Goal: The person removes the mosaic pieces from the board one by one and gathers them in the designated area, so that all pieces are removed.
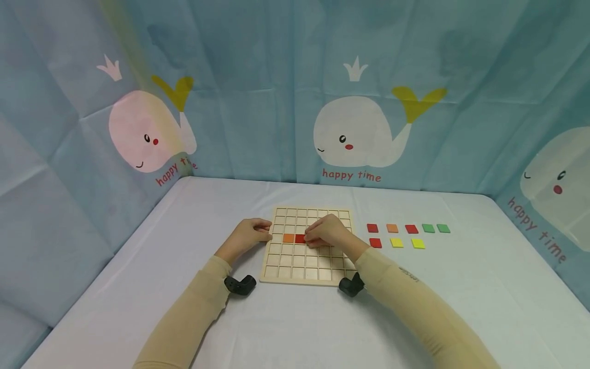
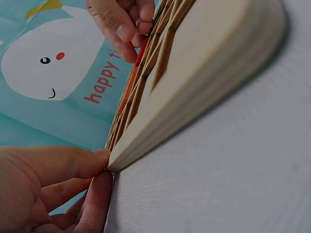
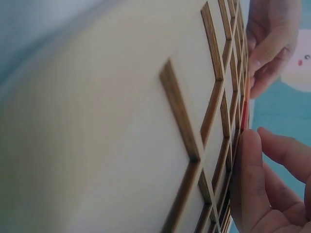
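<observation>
A square wooden grid board [image 1: 297, 261] lies flat on the table. My left hand [image 1: 246, 237] grips its left edge, thumb on top and a finger against the side in the left wrist view. One orange tile [image 1: 288, 238] and one red tile [image 1: 300, 239] lie side by side in cells of the board. My right hand [image 1: 328, 231] is over the board, fingertips at the right edge of the red tile. In the right wrist view, thumb [image 3: 251, 160] and index finger are bent toward each other beside that tile, with no tile visible between them.
Right of the board, loose tiles lie in two rows on the white cloth [image 1: 461, 282]: red [image 1: 372, 228], orange [image 1: 392, 228], green [image 1: 427, 228] and yellow [image 1: 397, 243]. A blue curtain [image 1: 258, 102] with printed whales hangs behind the table.
</observation>
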Available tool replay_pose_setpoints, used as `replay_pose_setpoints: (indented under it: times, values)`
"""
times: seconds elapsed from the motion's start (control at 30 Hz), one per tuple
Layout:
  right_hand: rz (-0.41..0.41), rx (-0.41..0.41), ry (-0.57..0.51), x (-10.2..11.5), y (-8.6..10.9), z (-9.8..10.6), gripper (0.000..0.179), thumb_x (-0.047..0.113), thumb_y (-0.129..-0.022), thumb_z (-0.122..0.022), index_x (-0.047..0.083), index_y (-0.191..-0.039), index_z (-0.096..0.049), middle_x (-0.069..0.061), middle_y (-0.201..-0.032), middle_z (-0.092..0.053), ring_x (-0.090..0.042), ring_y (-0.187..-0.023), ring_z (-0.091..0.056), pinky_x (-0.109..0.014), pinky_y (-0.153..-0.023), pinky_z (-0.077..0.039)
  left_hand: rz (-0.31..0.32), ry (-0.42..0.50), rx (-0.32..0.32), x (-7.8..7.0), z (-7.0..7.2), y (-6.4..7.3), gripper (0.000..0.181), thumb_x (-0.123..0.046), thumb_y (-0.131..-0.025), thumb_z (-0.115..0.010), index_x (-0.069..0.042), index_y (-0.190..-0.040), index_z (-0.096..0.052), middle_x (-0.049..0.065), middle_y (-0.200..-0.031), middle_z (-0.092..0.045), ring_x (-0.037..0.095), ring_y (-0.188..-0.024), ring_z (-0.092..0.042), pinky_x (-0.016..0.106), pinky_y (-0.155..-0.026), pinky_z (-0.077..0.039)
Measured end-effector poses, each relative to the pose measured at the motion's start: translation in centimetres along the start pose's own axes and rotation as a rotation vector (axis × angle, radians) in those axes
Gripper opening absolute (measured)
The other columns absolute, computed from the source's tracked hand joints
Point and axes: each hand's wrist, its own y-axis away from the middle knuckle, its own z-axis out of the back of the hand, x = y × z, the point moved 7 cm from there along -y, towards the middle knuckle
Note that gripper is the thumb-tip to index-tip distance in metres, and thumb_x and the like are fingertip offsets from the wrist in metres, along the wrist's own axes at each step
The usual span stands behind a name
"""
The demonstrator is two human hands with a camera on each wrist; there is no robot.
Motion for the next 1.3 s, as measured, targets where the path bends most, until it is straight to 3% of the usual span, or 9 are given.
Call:
replay_pose_setpoints:
  times: [0.63, 1.3]
  values:
    - [0.058, -0.014, 0.041, 0.4, -0.1, -0.4, 0.015, -0.003, -0.083, -0.075, -0.008, -0.098, -0.074, -0.017, -0.09, -0.076, -0.01, -0.058, -0.068, -0.026, -0.063, -0.059, 0.003, -0.004, -0.004, -0.1, 0.0, 0.0, 0.045, -0.011, -0.089, -0.071, -0.002, -0.132, -0.061, 0.014, -0.119, -0.066, 0.021, -0.104, -0.062, 0.031, -0.088, -0.051]
    - [0.132, -0.068, 0.063, 1.0, 0.1, -0.5, 0.007, -0.001, -0.085, -0.074, -0.005, -0.091, -0.073, -0.014, -0.093, -0.074, -0.014, -0.071, -0.072, -0.029, -0.07, -0.06, 0.014, 0.009, -0.002, -0.1, 0.0, 0.1, 0.045, -0.011, -0.088, -0.072, -0.002, -0.131, -0.062, 0.013, -0.117, -0.067, 0.021, -0.104, -0.063, 0.031, -0.089, -0.05]
